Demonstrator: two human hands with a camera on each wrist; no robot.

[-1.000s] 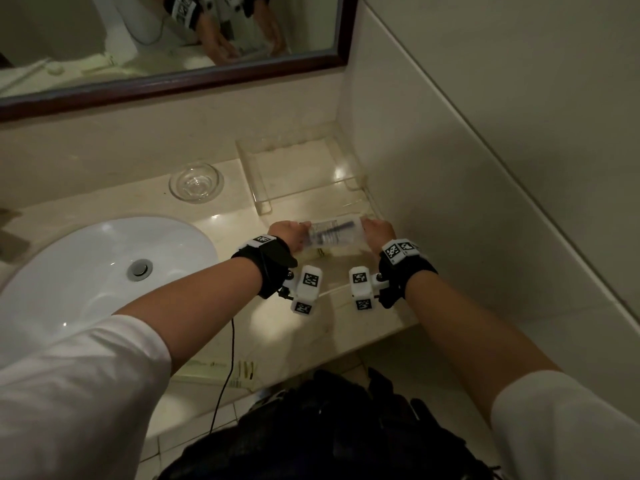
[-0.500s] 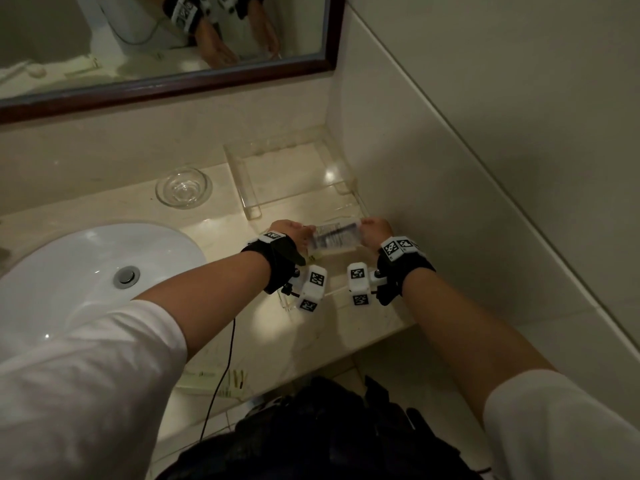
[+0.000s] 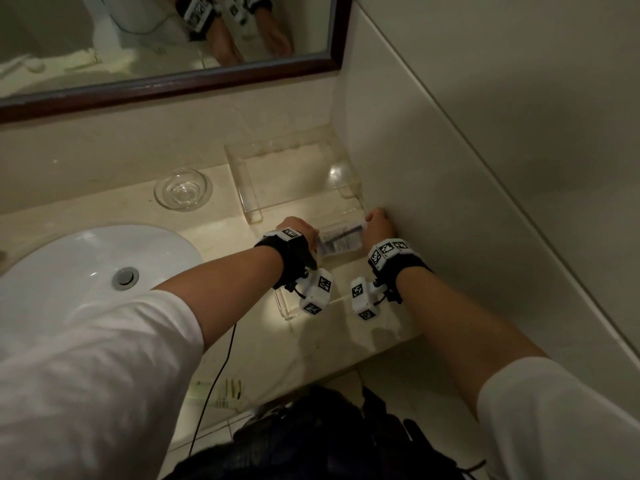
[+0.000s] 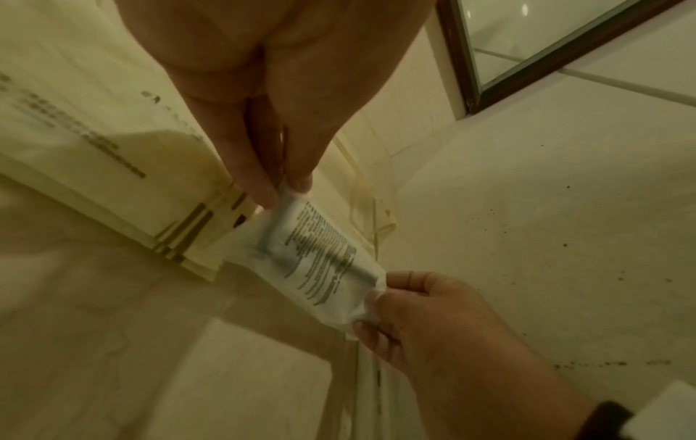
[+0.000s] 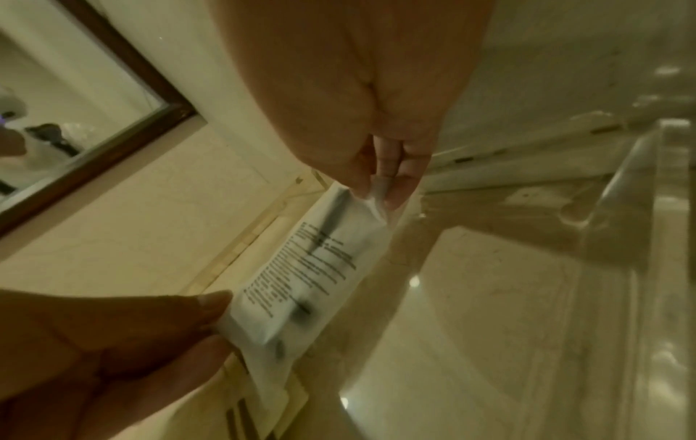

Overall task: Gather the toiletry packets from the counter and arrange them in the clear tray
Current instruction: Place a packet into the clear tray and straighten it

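- The left hand pinched one short end of a white printed packet between thumb and fingertips; the rest of the hand was drawn in close, nothing else in its grasp.
- The right hand pinched the other short end, thumb against curled fingers, crumpling the wrapper a little there. That hand sat right against the side wall.
- The packet hung stretched between the two hands, just in front of the clear tray's open near edge. I could not tell whether it touched anything beneath it. Through the wrapper a long dark item showed beside lines of small print, too blurred to read.
- A second clear acrylic piece lay on the counter nearer than the tray, under the wrists; its front corner caught the light.
- In the left wrist view a cream packet with dark stripes lay just beside the held one, on the sink side of it.
- The tray stood in the corner where the back wall met the side wall, looking bare inside from the head view.
- To the left of the tray sat a small round glass dish on the counter, and farther left the white sink with its metal drain.
- Above the tray, on the back wall, hung a dark-framed mirror reflecting both forearms.
- Well to the near side of the tray, at the counter's front edge, lay another striped packet, crossed by a thin black cable.
- Both wrists wore black straps with white marker-covered camera blocks.
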